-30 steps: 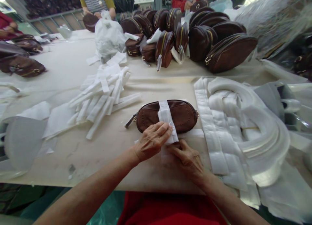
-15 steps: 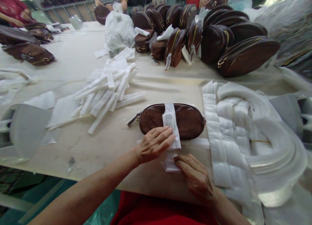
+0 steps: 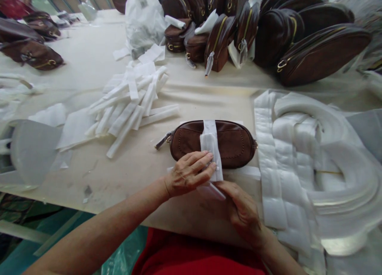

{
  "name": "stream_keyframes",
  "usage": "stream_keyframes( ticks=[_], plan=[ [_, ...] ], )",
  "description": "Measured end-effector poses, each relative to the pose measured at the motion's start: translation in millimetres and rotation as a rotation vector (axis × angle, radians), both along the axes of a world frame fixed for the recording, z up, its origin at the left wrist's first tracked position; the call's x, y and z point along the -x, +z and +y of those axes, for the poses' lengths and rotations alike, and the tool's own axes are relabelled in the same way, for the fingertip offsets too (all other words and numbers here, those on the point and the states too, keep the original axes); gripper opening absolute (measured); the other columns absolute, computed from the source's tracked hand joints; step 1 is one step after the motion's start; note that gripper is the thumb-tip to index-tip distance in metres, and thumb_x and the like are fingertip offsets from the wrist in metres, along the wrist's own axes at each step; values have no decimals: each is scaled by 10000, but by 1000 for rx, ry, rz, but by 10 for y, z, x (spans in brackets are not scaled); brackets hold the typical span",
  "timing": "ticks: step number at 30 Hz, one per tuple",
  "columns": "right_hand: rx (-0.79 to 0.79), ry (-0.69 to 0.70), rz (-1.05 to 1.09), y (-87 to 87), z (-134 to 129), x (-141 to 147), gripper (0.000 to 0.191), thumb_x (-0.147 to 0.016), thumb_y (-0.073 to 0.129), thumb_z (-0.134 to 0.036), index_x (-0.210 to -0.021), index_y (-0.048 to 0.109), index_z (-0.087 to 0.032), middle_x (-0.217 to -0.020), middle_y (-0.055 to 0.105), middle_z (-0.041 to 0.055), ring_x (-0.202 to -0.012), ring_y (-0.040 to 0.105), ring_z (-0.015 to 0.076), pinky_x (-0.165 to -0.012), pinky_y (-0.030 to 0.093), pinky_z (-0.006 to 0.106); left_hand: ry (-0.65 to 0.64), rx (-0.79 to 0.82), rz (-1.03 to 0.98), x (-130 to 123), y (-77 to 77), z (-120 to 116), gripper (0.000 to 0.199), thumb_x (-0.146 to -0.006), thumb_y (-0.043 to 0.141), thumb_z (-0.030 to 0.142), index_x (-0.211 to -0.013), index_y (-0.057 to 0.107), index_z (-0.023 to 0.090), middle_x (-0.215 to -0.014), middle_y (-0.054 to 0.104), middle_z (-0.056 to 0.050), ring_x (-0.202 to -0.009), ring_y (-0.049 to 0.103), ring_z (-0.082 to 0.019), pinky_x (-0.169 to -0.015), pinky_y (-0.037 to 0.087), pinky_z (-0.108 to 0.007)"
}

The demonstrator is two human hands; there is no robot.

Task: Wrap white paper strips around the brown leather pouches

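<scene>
A small dark brown oval bag (image 3: 231,146) lies on the table, a white strip (image 3: 210,142) running across its middle. My left hand (image 3: 189,173) rests on the strip with fingers stretched out, pressing it at the bag's near edge. Close to the table edge, my right hand (image 3: 241,205) pinches the strip's lower end, where a translucent flap (image 3: 215,191) is lifted and folded. The right fingertips are partly hidden. A wrapped zipper pull (image 3: 163,140) sticks out from the bag's left end. Another white strip (image 3: 246,171) shows from beneath the bag.
A pile of white strips (image 3: 131,104) lies to the left. Stacked translucent white sheets (image 3: 277,163) stand close on the right. Several brown bags (image 3: 322,54) fill the back right, beside a white plastic bag (image 3: 145,22). More brown bags (image 3: 32,54) lie far left.
My right hand has lifted the lower end of the strip and folded it up toward the bag. My left hand stays on the strip. The camera view has tilted down slightly.
</scene>
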State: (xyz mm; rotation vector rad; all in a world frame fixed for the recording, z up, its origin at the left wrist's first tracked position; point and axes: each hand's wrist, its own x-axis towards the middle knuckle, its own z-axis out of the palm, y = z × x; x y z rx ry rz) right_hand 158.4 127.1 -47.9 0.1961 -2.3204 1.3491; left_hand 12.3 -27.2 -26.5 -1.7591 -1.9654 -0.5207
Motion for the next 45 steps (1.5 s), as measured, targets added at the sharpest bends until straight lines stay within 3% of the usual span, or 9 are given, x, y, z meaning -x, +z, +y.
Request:
stream_keyframes(
  ticks=[5, 10, 17, 30, 45],
  plan=[
    [-18, 24, 2, 9, -34, 30, 435, -827, 409, -22, -1161, 617, -208, -998, 698, 81, -917, 674, 161, -792, 559, 257, 1, -19, -5, -1, -22, 4, 189, -946, 426, 185, -1071, 559, 133, -1114, 642, -134, -1146, 563, -224, -894, 540, -349],
    [-91, -27, 133, 127, -55, -9, 345, -828, 521, -24, -1073, 657, -225, -809, 667, 51, -763, 630, 142, -663, 534, 231, -5, -15, 14, -5, -12, 5, 173, -932, 453, 160, -1062, 563, 130, -1117, 632, -135, -1115, 576, -226, -892, 536, -353],
    [-295, 138, 176, 343, -35, -127, 291, -922, 431, -119, -1137, 622, -166, -848, 696, 79, -794, 623, 156, -712, 525, 260, -21, -3, 33, -7, 8, -11, 186, -932, 458, 144, -1075, 576, 140, -1116, 643, -90, -1129, 566, -217, -929, 515, -351],
    [-361, 191, 197, 314, -107, -230, 292, -930, 369, -87, -1008, 649, -60, -837, 681, 106, -775, 593, 161, -735, 503, 264, -61, -17, 99, -6, -19, -54, 256, -940, 441, 136, -1154, 581, 124, -1148, 648, -81, -1166, 548, -263, -935, 514, -392],
    [-415, 259, 137, 395, -25, -217, 311, -967, 336, -132, -972, 641, -71, -776, 698, 94, -692, 625, 151, -671, 517, 238, -104, -34, 93, 12, -70, -75, 207, -919, 512, 212, -1101, 592, 153, -1158, 641, -97, -1243, 483, -302, -935, 531, -410]
  ],
)
